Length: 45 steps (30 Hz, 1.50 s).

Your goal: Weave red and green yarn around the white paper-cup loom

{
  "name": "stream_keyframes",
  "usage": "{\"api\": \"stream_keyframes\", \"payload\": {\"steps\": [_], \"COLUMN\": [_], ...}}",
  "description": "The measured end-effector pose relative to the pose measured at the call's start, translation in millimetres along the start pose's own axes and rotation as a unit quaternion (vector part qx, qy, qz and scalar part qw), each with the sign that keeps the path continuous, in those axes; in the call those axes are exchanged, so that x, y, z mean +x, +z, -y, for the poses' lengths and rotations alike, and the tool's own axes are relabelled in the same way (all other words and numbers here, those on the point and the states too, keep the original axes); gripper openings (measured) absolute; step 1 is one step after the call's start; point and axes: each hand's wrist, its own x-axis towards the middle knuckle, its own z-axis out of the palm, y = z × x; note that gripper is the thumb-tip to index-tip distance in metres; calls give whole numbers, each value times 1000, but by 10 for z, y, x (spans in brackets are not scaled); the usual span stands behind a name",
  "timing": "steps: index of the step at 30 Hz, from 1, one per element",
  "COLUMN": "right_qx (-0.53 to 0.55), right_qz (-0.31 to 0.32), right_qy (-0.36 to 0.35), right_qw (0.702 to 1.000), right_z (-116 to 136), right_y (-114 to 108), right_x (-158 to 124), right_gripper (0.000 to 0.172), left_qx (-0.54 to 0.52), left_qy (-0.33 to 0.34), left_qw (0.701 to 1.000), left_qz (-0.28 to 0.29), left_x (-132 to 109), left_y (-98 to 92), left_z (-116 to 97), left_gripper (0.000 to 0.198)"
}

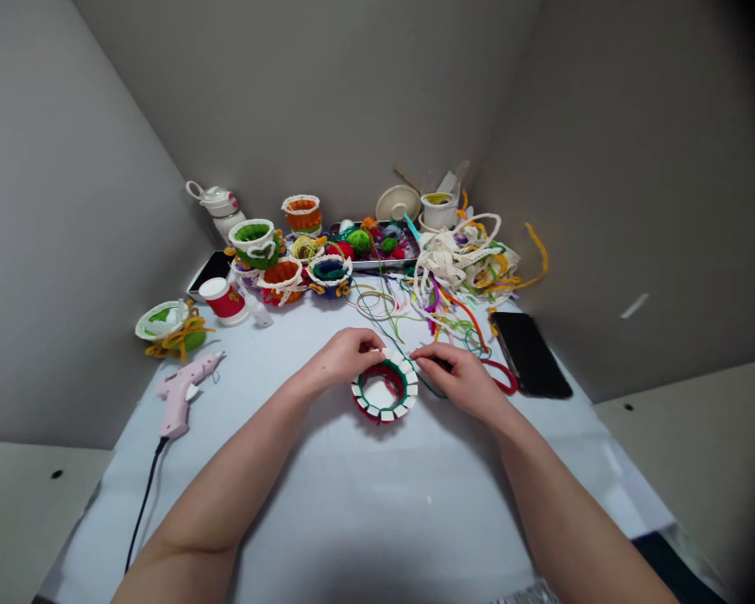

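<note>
Slotted white cup (410, 391) woven with green and red yarn, on white-covered table (377, 503), between both hands. Left hand (346, 356): curled nearly closed, apparently pinching far-left rim. Right hand (456, 377): thumb and forefinger together at far-right rim, apparently on green strand (433, 391). Handling, by judgement: very light, probably card; thin at tabs, liable to crease there; soft along woven band, unlikely to slip. Best gripped gently at woven band, without crushing out of round. Surface: smooth, pale, cluttered along far side with tangled cord (446, 260). Room: close corner of plain grey walls (352, 101), dimly lit.
</note>
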Motion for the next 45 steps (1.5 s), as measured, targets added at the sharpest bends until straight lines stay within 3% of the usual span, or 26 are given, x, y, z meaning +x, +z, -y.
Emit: {"api": "stream_keyframes", "payload": {"steps": [6,10,15,21,27,33,39,45], "right_qx": [-8,-10,-14,-3,10,9,27,4], "right_qz": [6,13,15,-31,18,-20,23,-32], "right_qy": [-17,-7,12,-13,-70,-67,-84,-67], "right_qw": [1000,1000,1000,999,997,997,996,997], "right_z": [1,14,27,106,99,107,133,148], "right_y": [12,-1,-66,-65,-90,-79,-73,-71], "right_x": [12,13,9,6,-11,7,-10,38], "right_gripper": [17,17,13,12,12,12,10,11], "left_qx": [-20,-51,-49,-24,-10,4,18,11], "left_qy": [30,25,4,8,22,23,26,28], "left_qw": [997,993,996,997,997,997,997,997], "left_qz": [69,101,81,78,76,79,77,75], "left_x": [122,199,200,196,192,173,173,142], "left_y": [-75,-32,33,72,77,98,99,119], "left_z": [-54,-38,14,14,6,-30,-22,-56], "left_gripper": [37,28,26,26,27,26,26,26]}}
